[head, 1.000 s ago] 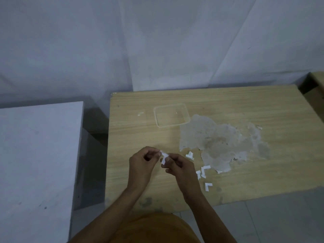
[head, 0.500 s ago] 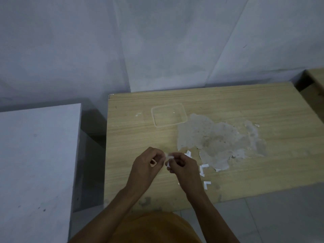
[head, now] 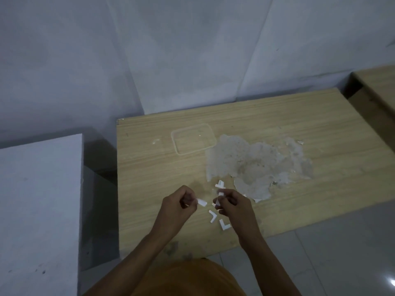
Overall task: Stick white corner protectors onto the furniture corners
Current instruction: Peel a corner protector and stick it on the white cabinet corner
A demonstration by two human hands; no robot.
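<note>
A small white strip is pinched in the left hand, and a white corner protector is gripped by the right hand, both held just over the wooden table. Loose protectors are scattered right below, beside a peeled patch. A clear plastic tray is parked further back.
</note>
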